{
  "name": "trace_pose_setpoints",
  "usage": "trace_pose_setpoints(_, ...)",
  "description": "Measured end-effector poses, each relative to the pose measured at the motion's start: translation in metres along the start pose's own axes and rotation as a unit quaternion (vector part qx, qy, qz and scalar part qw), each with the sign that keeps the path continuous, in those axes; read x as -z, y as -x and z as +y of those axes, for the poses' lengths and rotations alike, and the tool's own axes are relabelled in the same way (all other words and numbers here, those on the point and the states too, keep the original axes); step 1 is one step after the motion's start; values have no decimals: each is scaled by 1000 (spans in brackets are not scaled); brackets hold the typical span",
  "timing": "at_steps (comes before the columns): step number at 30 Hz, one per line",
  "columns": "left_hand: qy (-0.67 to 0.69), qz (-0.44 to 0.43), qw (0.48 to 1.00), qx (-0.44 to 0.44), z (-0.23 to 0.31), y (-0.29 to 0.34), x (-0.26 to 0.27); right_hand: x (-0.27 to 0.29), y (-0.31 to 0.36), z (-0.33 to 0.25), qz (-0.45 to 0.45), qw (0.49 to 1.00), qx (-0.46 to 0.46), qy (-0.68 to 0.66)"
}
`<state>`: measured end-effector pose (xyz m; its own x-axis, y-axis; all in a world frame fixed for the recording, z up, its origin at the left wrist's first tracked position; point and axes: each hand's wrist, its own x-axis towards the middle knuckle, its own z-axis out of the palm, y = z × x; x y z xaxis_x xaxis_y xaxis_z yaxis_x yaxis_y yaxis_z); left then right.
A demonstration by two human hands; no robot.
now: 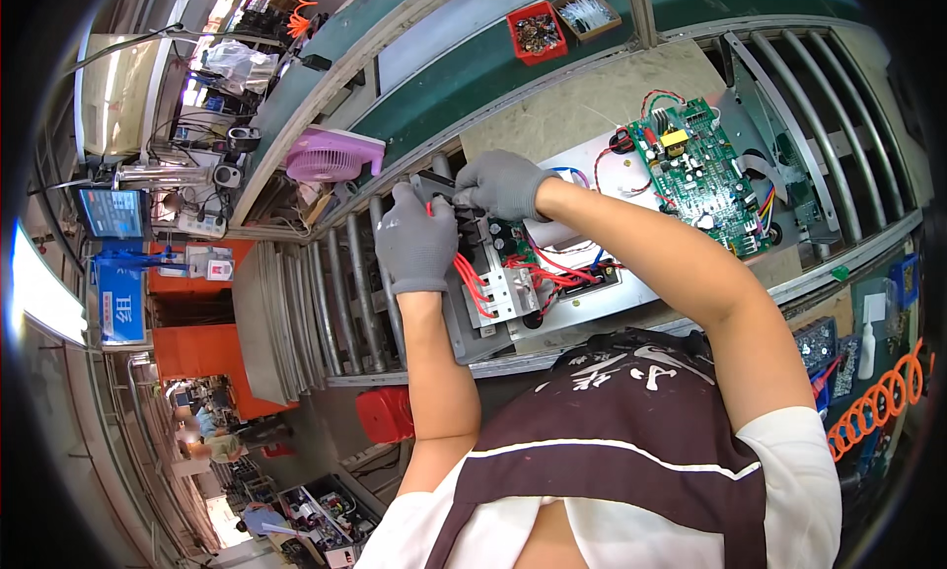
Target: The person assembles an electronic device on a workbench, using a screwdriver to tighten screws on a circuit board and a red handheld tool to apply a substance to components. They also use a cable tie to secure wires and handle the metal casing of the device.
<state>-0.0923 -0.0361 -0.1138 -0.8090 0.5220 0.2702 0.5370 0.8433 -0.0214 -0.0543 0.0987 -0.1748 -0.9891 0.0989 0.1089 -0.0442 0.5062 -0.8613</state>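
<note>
1. Hands work close together at the left end of the metal plate (567,311): my left hand (416,239) has its fingers curled, and my right hand (498,186) is bent inward just beside it.
2. Both seem closed around something small at the far corner, but my gloves hide it, so I cannot tell what either one grips.
3. The plate lies across the rollers (357,263), with the circuit board (705,175) on its right part and the white breaker block (498,298) near its left end.
4. Red wires (472,283) run from the block up toward my left palm; I should judge their slack before pulling, so no end is strained.
5. Steadying with the left and doing the fine work with the right looks the sounder split, since the fit there is tight.
6. My right forearm passes over the plate; holding it high should spare the loose leads and the board.
7. A light, square push would suit better than force, as bare metal edges could nick insulation.
</note>
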Motion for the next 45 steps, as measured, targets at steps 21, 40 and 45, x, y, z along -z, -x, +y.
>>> trace_pose_setpoints(21,21,0,998,-60,-7,-2,2,-11,-33,19,61,979,193,-22)
trace_pose_setpoints(40,-12,-64,997,-46,-13,-24,-16,29,141,-31,475,828,148,260)
trace_pose_setpoints(45,-17,-54,998,-39,-39,-28,-24,28,379,43,649,752,-114,-35)
